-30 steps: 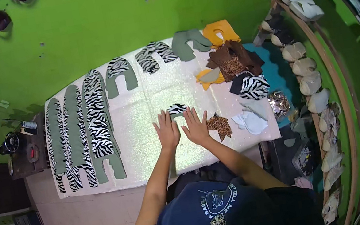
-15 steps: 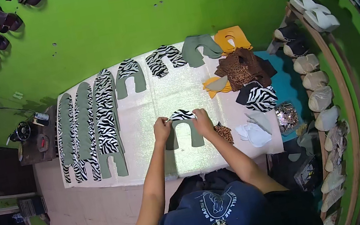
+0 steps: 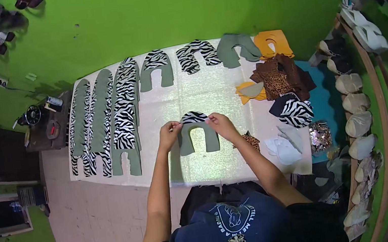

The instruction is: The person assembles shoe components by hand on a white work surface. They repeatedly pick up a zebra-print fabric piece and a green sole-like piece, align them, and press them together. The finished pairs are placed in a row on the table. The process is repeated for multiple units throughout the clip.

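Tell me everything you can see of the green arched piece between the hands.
The arched piece is greyish green and looks like thin sheet material. Its two legs point toward the person; a zebra-striped band crosses its curved top. It is over the pale table cover; whether it lies flat is unclear. The left hand and right hand pinch the band's ends.

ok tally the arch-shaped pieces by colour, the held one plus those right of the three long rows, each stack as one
Green with zebra print: 2 (held arch, back-edge arch)
All zebra print: 1 (zebra arch)
Plain green: 1 (green arch)
Orange: 1 (orange arch)
Total: 5
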Motion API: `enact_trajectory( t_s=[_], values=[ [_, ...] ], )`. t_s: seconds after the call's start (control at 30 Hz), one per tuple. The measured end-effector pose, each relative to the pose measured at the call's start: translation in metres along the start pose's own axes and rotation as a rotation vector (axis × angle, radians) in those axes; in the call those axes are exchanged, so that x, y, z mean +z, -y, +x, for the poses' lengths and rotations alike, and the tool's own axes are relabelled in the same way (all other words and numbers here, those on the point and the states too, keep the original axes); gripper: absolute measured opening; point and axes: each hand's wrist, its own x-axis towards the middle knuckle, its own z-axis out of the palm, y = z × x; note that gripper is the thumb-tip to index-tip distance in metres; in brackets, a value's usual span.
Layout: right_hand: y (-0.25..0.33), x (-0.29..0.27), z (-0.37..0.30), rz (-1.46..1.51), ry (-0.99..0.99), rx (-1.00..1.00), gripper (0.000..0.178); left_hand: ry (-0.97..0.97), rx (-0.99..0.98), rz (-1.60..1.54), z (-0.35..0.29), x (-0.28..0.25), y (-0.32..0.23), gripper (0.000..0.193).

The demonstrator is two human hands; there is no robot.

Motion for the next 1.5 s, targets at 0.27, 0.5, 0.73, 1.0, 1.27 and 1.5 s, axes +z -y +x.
enact_trajectory(
  t_s=[0.27, 0.5, 0.73, 1.0, 1.27, 1.5],
  values=[
    [0.033, 0.036, 0.057, 0.054, 0.051, -0.100, 0.020, -0.015, -0.067, -0.140, 0.036, -0.060, -0.008, 0.019],
    [0.055, 0.076, 0.137, 0.136, 0.045, -0.036, 0.025, 0.018, -0.064, -0.158, 0.112, -0.126, -0.007, 0.020],
    [0.052, 0.091, 0.209, 0.093, -0.077, -0.061, 0.025, 0.085, -0.120, -0.239, 0.186, -0.150, 0.007, 0.016],
    [0.064, 0.086, 0.245, 0.119, -0.062, -0.003, 0.020, 0.162, -0.192, -0.206, 0.234, -0.156, 0.005, 0.012],
    [0.054, 0.084, 0.272, 0.024, -0.142, 0.017, 0.025, 0.132, -0.241, -0.222, 0.269, -0.146, 0.021, 0.014],
    [0.057, 0.086, 0.287, -0.014, -0.193, 0.106, 0.027, 0.066, -0.258, -0.242, 0.288, -0.140, 0.039, 0.020]
  ],
)
